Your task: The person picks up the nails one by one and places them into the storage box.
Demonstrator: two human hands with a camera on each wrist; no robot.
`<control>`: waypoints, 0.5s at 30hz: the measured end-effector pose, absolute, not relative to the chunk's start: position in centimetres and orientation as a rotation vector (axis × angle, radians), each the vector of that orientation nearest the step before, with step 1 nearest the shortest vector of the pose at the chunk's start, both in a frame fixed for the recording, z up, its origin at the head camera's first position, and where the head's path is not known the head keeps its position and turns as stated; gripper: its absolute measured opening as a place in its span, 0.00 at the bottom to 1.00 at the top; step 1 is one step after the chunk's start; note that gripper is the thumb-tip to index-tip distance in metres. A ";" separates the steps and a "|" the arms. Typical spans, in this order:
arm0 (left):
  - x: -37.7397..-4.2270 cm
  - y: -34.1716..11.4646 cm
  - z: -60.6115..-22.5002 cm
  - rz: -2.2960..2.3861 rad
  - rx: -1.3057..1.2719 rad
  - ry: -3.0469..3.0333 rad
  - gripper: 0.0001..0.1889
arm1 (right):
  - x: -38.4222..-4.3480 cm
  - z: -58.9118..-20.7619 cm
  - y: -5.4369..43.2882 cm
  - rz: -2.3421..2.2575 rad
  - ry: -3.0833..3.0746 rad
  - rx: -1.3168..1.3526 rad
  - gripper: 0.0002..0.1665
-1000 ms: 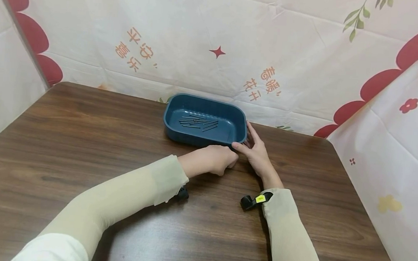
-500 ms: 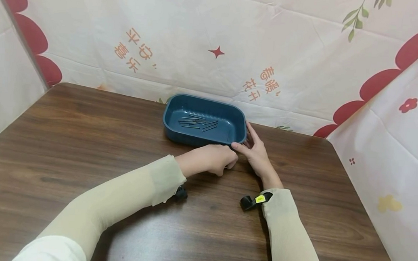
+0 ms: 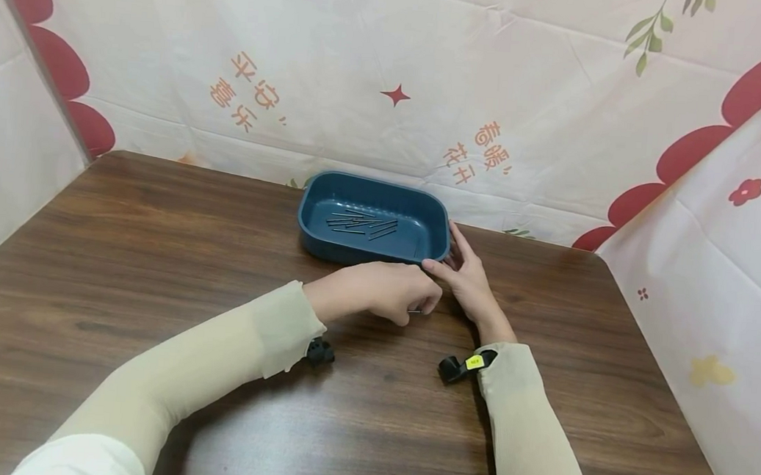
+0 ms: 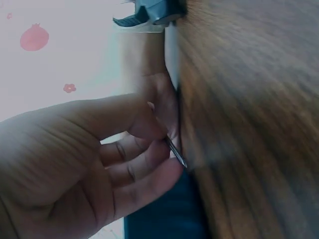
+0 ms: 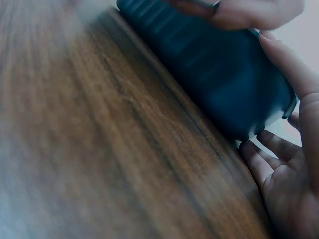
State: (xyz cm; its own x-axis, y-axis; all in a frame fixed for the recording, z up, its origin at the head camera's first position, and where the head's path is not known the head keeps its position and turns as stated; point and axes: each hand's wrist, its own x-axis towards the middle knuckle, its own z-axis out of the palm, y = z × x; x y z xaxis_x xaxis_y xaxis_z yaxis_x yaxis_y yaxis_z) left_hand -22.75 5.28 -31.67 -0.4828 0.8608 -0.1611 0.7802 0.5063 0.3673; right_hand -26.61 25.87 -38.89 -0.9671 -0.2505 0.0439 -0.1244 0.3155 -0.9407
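Observation:
A dark blue plastic tray [image 3: 343,251] stands at the back edge of the table, with several thin dark nails [image 3: 355,222] lying loose on its floor. Just in front of its near wall, my left hand [image 3: 395,291] pinches a nail [image 4: 176,153] between thumb and fingers; its pointed tip sticks out in the left wrist view. My right hand [image 3: 471,286] holds the tray's near right corner, the thumb at the rim and the other fingers against the end wall. In the right wrist view those fingertips [image 5: 249,148] touch the tray low down by the table.
The brown wooden table [image 3: 153,266] extends left, right and toward me. A printed white cloth [image 3: 339,73] hangs right behind the tray, and more cloth closes in both sides. Black wrist cameras [image 3: 452,370] sit under both sleeves.
My left hand has turned slightly and drawn back a little toward me, so the nail shows more below its fingers. The right hand and the tray have stayed in place.

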 end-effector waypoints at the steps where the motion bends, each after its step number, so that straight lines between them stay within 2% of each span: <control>1: -22.7 5.2 -31.5 0.369 1.390 2.425 0.14 | -26.6 -38.9 25.9 -1.743 2.455 -0.354 0.53; 15: -24.3 3.5 -29.5 0.628 1.501 2.400 0.13 | -26.8 -39.0 25.9 -1.777 2.438 -0.406 0.49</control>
State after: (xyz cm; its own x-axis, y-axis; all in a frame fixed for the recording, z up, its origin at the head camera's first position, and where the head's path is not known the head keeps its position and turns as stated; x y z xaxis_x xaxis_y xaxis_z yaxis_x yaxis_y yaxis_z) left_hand -24.33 3.46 -29.49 -0.4427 0.8964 0.0222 0.7924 0.3796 0.4775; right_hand -26.84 25.91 -38.97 -0.9598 -0.2698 0.0781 -0.1569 0.2844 -0.9458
